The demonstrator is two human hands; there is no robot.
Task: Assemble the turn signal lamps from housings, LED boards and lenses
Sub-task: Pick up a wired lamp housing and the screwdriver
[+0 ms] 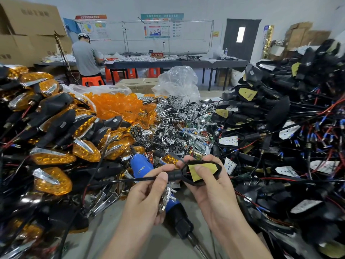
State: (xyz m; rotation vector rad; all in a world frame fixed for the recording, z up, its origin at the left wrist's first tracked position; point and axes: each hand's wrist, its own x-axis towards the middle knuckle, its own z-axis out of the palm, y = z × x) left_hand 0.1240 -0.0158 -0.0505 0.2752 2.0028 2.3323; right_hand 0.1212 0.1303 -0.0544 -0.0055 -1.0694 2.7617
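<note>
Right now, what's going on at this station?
A person holds one black housing in both hands. The left hand pinches its stem where the cable comes out. The right hand grips the body, with the thumb on the yellow board inside. It has no lens on yet. Finished amber lamps are piled at the left, loose amber lenses and chrome reflectors in the middle, and wired housings at the right.

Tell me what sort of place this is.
Most likely a lamp-assembly workshop: heaps of amber lenses, wired black housings and finished lamps surround the housing held by the left hand and right hand, and another person works at a long table, beside stacked cardboard boxes.
</note>
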